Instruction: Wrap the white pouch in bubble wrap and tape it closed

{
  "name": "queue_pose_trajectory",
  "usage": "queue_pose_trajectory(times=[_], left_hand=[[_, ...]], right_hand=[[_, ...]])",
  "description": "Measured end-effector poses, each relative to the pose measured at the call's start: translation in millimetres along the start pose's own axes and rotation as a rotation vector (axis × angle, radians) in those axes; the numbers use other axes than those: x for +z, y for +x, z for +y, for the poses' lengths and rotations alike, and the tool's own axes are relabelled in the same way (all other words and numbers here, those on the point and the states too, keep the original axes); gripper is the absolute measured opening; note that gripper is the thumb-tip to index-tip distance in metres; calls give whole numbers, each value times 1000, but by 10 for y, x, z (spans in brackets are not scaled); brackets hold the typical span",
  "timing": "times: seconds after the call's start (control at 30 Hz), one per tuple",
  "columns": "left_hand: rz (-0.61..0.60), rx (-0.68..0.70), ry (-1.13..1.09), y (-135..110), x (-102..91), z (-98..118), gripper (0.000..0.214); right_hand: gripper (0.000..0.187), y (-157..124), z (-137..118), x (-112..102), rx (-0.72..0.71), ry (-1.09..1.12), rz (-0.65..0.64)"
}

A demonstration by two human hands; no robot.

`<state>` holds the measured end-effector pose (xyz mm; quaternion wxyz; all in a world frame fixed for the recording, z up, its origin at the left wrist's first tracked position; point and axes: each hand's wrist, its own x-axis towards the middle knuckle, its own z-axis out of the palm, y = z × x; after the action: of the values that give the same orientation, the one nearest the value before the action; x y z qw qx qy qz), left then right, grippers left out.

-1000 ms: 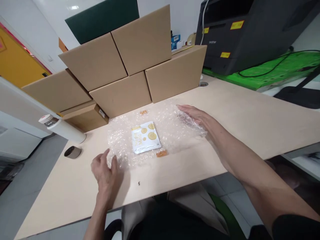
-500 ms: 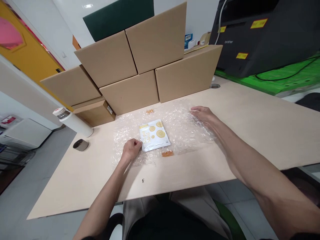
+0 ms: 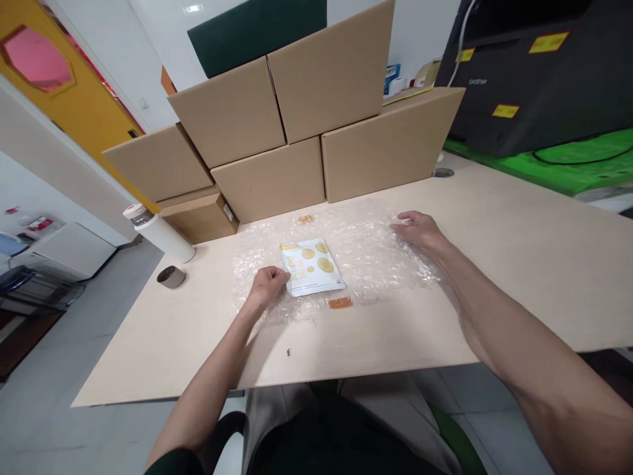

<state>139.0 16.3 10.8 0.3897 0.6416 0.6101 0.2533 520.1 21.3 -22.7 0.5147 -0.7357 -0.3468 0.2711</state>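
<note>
A white packet with yellow round prints and yellow lettering lies flat on a sheet of clear bubble wrap. My left hand rests on the wrap at the packet's left edge, thumb and forefinger pinched together on that edge. At the right end of the sheet, my right hand has its fingers curled on the wrap's edge, which is raised and crumpled under the palm. Strips of orange-brown tape stick to the wrap's near side, with another tape piece at its far side.
Stacked cardboard boxes stand along the back of the wooden table. On the left are a white bottle and a small grey-brown cup. A black Brother machine sits on a green surface at the back right.
The camera view has shifted, so the scene sits farther right in the picture. Both hands stay near the same spots, the left slightly farther up along the packet's edge.
</note>
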Motion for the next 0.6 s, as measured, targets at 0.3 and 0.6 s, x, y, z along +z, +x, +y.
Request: queue_pose_trajectory(times=[0.3,0.6], left_hand=[[145,-118,-27,-366,-709,-443,36],[268,-149,222,-406,-845,-668,23]], right_hand=[[42,-105,-107,-40,-34,-317,-46],[51,-245,-318,-105,-325,-691,18]])
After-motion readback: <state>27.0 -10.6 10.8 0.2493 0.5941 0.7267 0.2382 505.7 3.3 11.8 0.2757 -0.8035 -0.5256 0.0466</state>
